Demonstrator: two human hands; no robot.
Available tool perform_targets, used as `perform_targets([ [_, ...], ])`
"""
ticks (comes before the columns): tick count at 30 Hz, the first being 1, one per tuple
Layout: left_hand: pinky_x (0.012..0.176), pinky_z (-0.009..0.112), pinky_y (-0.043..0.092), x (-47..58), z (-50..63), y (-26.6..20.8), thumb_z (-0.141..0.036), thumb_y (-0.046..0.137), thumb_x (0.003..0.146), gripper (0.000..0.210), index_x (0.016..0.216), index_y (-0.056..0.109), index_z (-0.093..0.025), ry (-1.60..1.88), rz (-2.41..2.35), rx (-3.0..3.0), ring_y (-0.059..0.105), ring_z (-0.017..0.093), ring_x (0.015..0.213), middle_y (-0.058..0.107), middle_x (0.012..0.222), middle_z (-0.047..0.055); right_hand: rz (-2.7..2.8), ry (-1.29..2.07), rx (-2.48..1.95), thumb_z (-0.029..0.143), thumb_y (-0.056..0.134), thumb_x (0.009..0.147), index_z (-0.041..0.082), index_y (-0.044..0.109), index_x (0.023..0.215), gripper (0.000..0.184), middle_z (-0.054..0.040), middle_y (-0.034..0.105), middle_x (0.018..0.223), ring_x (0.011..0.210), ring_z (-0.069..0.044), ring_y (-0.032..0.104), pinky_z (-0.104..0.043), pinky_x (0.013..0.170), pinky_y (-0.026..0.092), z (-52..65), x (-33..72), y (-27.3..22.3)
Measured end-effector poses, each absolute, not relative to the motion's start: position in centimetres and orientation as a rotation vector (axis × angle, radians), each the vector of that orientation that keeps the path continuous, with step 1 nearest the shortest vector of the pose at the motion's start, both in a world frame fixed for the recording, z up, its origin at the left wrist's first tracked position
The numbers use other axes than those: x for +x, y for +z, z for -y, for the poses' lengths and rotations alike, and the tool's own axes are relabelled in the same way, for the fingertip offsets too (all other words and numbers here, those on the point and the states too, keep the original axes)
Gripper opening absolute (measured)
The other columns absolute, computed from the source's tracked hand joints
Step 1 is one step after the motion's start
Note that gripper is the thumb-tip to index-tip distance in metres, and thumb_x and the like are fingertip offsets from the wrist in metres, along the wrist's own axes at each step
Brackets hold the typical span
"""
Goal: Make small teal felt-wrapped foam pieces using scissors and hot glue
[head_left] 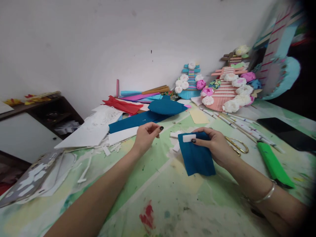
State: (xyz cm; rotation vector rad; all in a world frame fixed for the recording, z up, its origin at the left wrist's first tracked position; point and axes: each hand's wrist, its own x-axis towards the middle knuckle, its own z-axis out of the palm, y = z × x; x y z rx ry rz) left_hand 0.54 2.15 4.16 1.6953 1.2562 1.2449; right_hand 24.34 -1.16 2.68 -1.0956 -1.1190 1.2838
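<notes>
"Sheet (pixel 197 159) of blue in the right hand (pixel 218 146), see?"

"Yes, held over the counter (pixel 187 204), thumb and fingers closed on its upper part, a white strip (pixel 188 138) under the thumb tip."

"And the left hand (pixel 149 135)?"

"Apart from it, fingertips drawn in near the thumb; I can't tell whether it grips anything. Gold scissor handles (pixel 243 152) show just beside the right hand."

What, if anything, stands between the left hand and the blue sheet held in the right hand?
Nothing visible blocks the left hand from the blue sheet in the right hand. Small white pieces lie by the sheet's left edge, but they look flat on the table, so probably no obstacle.
</notes>
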Motion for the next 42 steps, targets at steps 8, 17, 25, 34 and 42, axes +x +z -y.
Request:
perform_targets([
  [8, 0.07, 0.026, 0.047, 4.2, 1.4, 4.0, -0.033, 0.083, 0.059, 0.039, 0.09, 0.068, -0.014, 0.958, -0.78, 1.287, 0.062, 0.014, 0.074, 0.069, 0.083, 0.006, 1.135, 1.405, -0.985, 0.025, 0.085, 0.056, 0.019, 0.065, 0.085, 0.036, -0.0007, 0.067, 0.076, 0.064, -0.013, 0.06, -0.024, 0.056, 0.049, 2.9, 23.1, 3.9],
  [17, 0.066, 0.026, 0.046, 4.5, 1.8, 3.8, -0.022, 0.084, 0.054, 0.029, 0.076, 0.068, -0.012, 1.052, -0.809, 1.177, 0.06, 0.013, 0.067, 0.068, 0.072, 0.003, 1.169, 1.391, -1.06, 0.026, 0.085, 0.055, 0.02, 0.065, 0.082, 0.034, -0.0003, 0.067, 0.073, 0.06, -0.015, 0.061, -0.026, 0.055, 0.047, 3.2, 23.3, 4.6],
  [25, 0.053, 0.022, 0.042, 4.5, 2.0, 4.3, -0.027, 0.079, 0.062, 0.02, 0.072, 0.069, -0.013, 1.064, -0.919, 1.316, 0.053, 0.01, 0.056, 0.063, 0.062, 0.001, 1.224, 1.342, -1.184, 0.03, 0.084, 0.053, 0.02, 0.065, 0.079, 0.034, 0.0009, 0.065, 0.066, 0.054, -0.015, 0.056, -0.026, 0.05, 0.043, 3.3, 23.1, 4.8],
  [34, 0.053, 0.022, 0.045, 4.2, 1.8, 4.0, -0.023, 0.077, 0.064, 0.016, 0.076, 0.074, -0.013, 1.048, -0.952, 1.358, 0.056, 0.011, 0.058, 0.067, 0.065, 0.004, 1.325, 1.301, -1.112, 0.035, 0.08, 0.063, 0.02, 0.069, 0.083, 0.027, -0.0013, 0.066, 0.076, 0.064, -0.015, 0.058, -0.025, 0.055, 0.043, 2.9, 23.5, 4.1],
  [42, 0.051, 0.023, 0.048, 4.5, 2.0, 4.2, -0.026, 0.078, 0.063, 0.019, 0.077, 0.074, -0.014, 1.088, -0.935, 1.361, 0.056, 0.011, 0.055, 0.068, 0.066, 0.004, 1.326, 1.182, -1.135, 0.034, 0.081, 0.061, 0.02, 0.07, 0.08, 0.026, -0.0027, 0.067, 0.077, 0.065, -0.017, 0.059, -0.028, 0.058, 0.045, 2.8, 23.4, 3.9],
])
